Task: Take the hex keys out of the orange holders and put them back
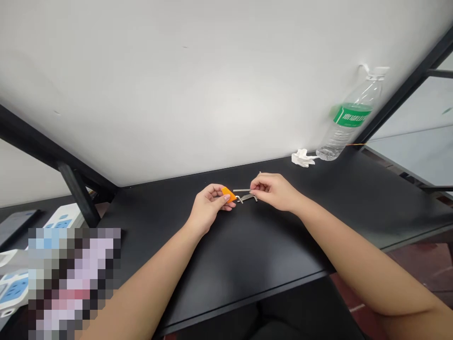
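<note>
Over the middle of the black table, my left hand (211, 206) pinches an orange holder (229, 193) between thumb and fingers. A short bent metal key (239, 199) sticks out at the holder's right side. My right hand (272, 190) grips a thin metal hex key (241, 190), whose straight end points left toward the orange holder. Just below that, more bent metal keys (250, 197) lie between the two hands; how many there are is hard to tell. The fingers hide the right end of the held key.
A clear bottle with a green label (353, 115) stands by the wall at the right, beside a crumpled white tissue (303, 158). White and blue power strips (63, 218) and a dark flat device (17, 225) lie at the left, near a black frame post (79, 193).
</note>
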Motion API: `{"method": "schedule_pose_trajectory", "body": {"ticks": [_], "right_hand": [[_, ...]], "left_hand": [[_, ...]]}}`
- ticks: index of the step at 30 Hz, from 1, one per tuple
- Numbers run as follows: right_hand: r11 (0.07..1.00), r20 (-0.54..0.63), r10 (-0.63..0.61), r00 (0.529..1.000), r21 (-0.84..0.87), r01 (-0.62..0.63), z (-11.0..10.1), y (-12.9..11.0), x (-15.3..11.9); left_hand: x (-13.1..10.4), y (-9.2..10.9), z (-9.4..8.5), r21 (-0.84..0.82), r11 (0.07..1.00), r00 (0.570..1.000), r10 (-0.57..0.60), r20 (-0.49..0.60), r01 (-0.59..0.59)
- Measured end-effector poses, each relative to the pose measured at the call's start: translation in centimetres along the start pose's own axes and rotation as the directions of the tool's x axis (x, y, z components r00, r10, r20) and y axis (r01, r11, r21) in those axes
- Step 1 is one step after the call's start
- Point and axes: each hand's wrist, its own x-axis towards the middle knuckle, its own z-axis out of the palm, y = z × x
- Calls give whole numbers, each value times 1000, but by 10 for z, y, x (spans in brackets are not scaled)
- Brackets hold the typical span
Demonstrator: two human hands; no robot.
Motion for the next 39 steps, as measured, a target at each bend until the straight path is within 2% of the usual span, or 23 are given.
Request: {"method": "schedule_pose_trajectory", "body": {"ticks": [7,9,11,14,19,23,26,28,31,35,37,39], "right_hand": [[999,37,-31,999,19,30,-3,-2,-2],[997,60,26,998,69,-30,-3,-2,-2],[976,94,130,987,165,-144,0,-2,-1],[895,183,267,946,315,-314,12,-5,0],[769,262,301,917,502,-396,34,-8,2],[772,239,314,919,499,-393,40,-8,2],[810,286,308,907,422,-408,38,-9,1],[826,311,321,895,371,-425,37,-9,1],[816,268,362,893,372,-442,39,-7,1],[768,252,387,887,444,-461,43,0,3],[764,264,374,889,456,-457,44,0,2],[797,261,345,902,425,-428,42,-3,1]], "left_hand": [[-1,-2,0,10,1000,1000,29,1,-29],[-2,-2,2,26,999,999,37,26,-37],[-3,-3,3,47,998,997,40,63,-43],[-4,-3,5,80,996,996,37,78,-44],[-4,-1,6,116,992,997,32,74,-41],[-4,0,8,133,990,997,28,77,-38],[-5,-1,9,145,986,996,72,60,-80],[-5,-4,8,197,973,990,108,86,-123],[-7,-8,6,369,905,973,163,165,-214],[-9,-14,4,578,735,933,232,276,-354],[-9,-15,4,657,656,928,249,276,-372],[-9,-15,4,701,615,932,265,246,-360]]}}
